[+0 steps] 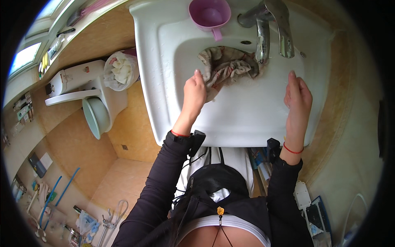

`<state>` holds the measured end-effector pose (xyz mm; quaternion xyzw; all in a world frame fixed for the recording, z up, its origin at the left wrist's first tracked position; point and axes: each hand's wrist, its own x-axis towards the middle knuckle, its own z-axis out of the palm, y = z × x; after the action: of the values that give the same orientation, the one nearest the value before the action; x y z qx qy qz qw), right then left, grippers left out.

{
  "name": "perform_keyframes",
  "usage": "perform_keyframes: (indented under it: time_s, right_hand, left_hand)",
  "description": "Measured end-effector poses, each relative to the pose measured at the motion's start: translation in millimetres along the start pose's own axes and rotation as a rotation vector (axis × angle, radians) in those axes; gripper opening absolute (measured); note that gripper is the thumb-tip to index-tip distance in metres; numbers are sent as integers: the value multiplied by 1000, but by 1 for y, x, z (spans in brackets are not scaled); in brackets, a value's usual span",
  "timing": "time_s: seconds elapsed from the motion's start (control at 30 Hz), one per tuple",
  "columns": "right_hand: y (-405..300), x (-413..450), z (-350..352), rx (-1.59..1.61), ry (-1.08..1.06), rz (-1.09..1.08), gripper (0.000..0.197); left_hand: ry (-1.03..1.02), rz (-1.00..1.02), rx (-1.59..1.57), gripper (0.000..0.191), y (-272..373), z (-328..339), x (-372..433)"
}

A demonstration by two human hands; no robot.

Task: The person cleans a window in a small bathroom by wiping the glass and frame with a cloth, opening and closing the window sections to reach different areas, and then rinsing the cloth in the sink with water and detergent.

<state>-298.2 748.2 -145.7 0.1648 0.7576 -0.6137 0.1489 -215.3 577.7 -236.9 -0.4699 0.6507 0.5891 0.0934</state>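
Note:
A wet, patterned grey-brown cloth (230,63) lies bunched in the white washbasin (247,136), partly under the spout of the chrome faucet (263,43). My left hand (195,91) grips the cloth's left edge with thumb and curled fingers. Over the basin's right side is my right hand (297,92), its fingers curled and the thumb pointing up the picture; it is apart from the cloth, and nothing can be seen in it. A pink plastic cup with a handle (209,15) stands on the basin's back ledge, left of the faucet.
Left of the basin are a lined waste bin (122,72) and a toilet (112,98) with a pale green plastic basin (97,115) on it. Toiletries line the windowsill (81,31). A shower fixture (108,222) is at lower left. A wall runs along the right.

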Motion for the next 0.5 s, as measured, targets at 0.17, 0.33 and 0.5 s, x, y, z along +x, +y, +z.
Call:
perform_keyframes:
  time_s: [0.17,0.33,0.5]
  right_hand:
    - [25,-6,-6,-90,-7,116,37]
    - [30,-8,-14,-546,-125,-103,34]
    - [14,-13,-15,-881,-191,-145,22]
  left_hand:
    - [-107,-154,-127,51,-7,-15,-12]
    - [-258,-129,-79,49,-12,-14,-29]
    - [-246,276,564,40,-9,-16,-42]
